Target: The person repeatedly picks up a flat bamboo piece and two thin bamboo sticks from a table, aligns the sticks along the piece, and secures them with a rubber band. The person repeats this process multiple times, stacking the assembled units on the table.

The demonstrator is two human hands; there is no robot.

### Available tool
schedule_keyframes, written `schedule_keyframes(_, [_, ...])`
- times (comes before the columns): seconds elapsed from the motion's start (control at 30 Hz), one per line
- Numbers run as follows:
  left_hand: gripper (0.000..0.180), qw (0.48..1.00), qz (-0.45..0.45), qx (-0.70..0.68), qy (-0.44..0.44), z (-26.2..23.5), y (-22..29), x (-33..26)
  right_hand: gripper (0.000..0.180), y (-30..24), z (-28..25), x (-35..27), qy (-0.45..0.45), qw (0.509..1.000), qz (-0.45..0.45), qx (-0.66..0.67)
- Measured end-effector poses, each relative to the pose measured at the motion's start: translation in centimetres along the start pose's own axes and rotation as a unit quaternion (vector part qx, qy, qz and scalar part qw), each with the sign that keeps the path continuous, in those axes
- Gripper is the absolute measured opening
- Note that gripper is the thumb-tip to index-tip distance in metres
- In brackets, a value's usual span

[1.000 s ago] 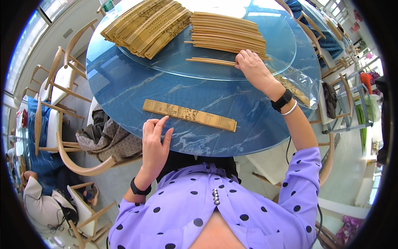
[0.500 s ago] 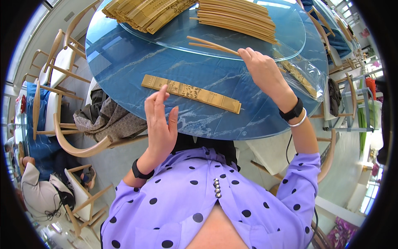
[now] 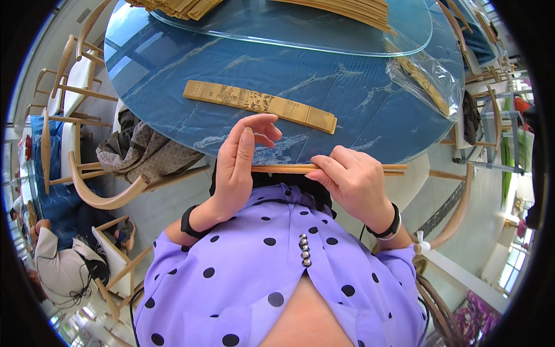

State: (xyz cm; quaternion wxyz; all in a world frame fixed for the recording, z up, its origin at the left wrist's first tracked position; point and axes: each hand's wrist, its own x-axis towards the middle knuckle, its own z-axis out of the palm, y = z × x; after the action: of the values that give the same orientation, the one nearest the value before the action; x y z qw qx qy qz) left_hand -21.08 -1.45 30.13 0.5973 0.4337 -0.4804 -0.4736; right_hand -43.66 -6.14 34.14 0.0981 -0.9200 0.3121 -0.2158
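Observation:
My right hand [image 3: 357, 184] is closed around a pair of light wooden chopsticks [image 3: 292, 169], held level along the near edge of the table. Their left ends reach the palm side of my left hand [image 3: 236, 168]. That hand is raised with its fingers loosely bent and the thumb apart, not wrapped around the sticks. Just beyond both hands a flat gold paper chopstick sleeve [image 3: 257, 103] with dark printing lies slanted on the blue table [image 3: 156, 66].
At the far side a clear glass turntable [image 3: 260, 36] bears a pile of gold sleeves [image 3: 193, 7] and a row of chopsticks [image 3: 352, 10]. A clear plastic bag [image 3: 442, 81] with a gold strip lies at right. A wooden chair [image 3: 110, 199] with a patterned coat [image 3: 147, 156] stands left.
My right hand has brought the chopsticks from the turntable's edge down toward my body and turned them level. My left hand has moved right, away from the sleeve, to the sticks' left ends.

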Motion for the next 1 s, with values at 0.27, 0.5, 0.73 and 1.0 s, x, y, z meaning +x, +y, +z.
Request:
schedule_keyframes(0.27, [0.026,0.994,-0.063,0.055,-0.068,1.1,1.0,0.6,0.025,0.1,0.1,-1.4,0.017,0.997,0.028,0.067])
schedule_keyframes(0.5, [0.04,0.96,-0.088,0.226,-0.14,1.4,2.6,1.2,0.028,-0.3,-0.3,-2.4,0.032,0.998,0.013,0.044])
schedule_keyframes(0.73, [0.028,0.88,0.049,0.425,-0.205,0.0,5.2,5.7,0.022,2.1,-2.9,-3.3,0.063,0.989,0.136,0.012])
schedule_keyframes(1.0, [0.048,0.738,0.23,0.551,-0.313,1.3,1.0,10.6,0.019,2.8,-3.1,-4.5,0.096,0.954,0.284,0.016])
